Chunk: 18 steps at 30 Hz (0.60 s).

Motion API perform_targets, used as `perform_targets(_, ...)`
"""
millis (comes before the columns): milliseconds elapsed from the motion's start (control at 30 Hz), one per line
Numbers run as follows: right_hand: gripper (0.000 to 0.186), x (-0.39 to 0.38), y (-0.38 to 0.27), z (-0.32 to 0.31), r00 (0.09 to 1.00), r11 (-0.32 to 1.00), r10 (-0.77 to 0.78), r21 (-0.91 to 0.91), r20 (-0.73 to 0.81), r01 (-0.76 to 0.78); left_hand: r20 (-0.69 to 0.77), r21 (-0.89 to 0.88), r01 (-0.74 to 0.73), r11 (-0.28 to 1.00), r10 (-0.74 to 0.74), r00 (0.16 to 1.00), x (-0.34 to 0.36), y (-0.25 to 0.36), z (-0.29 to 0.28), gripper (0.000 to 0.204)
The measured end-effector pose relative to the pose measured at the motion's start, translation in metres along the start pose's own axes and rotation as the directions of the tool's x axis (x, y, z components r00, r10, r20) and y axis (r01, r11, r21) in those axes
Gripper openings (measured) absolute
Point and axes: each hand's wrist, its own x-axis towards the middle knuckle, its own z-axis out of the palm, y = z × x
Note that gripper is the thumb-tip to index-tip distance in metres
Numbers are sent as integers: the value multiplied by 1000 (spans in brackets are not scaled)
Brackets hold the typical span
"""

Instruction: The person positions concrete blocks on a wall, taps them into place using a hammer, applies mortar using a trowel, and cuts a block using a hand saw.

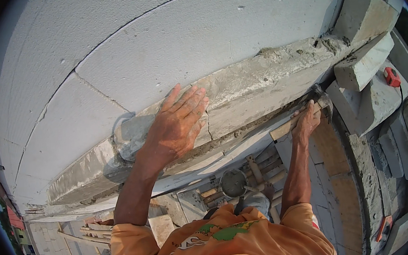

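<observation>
My left hand (178, 122) lies flat with its fingers stretched out on top of a rough grey concrete ledge (263, 76). A thin crack runs down the ledge's face beside those fingers. Behind the ledge rises a wall of pale grey blocks (156, 48) with thin joints. Lower and to the right, my right hand (306, 120) is wrapped round the wooden handle of a hammer (281, 130). The dark hammer head sits just past the fist, close to the right part of the ledge's underside.
Loose grey blocks (361, 16) are stacked at the right, with a red tape measure (392, 77) on one. An orange-and-dark tool (384, 228) lies lower right. Below me are a round bucket (233, 182) of grey mix and wooden poles (274, 182). A wooden board (334, 163) runs along the right.
</observation>
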Motion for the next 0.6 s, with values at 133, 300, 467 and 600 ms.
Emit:
perform_targets(133,24,1,-3,-3,995,984,87,-158,43,-79,-10,-15,5,1000,-5,1000,-1,0,-1,46)
perform_targets(300,26,-5,-26,-25,979,961,16,-272,203,41,-21,-15,0,1000,-1,1000,-2,-2,3,47)
perform_targets(467,31,-43,-113,-7,938,858,-56,-464,341,219,-42,28,-7,1000,9,999,-5,-4,5,45)
perform_targets(600,46,-44,-197,34,777,635,105,-643,621,428,-51,43,-3,999,6,999,-4,-1,7,43)
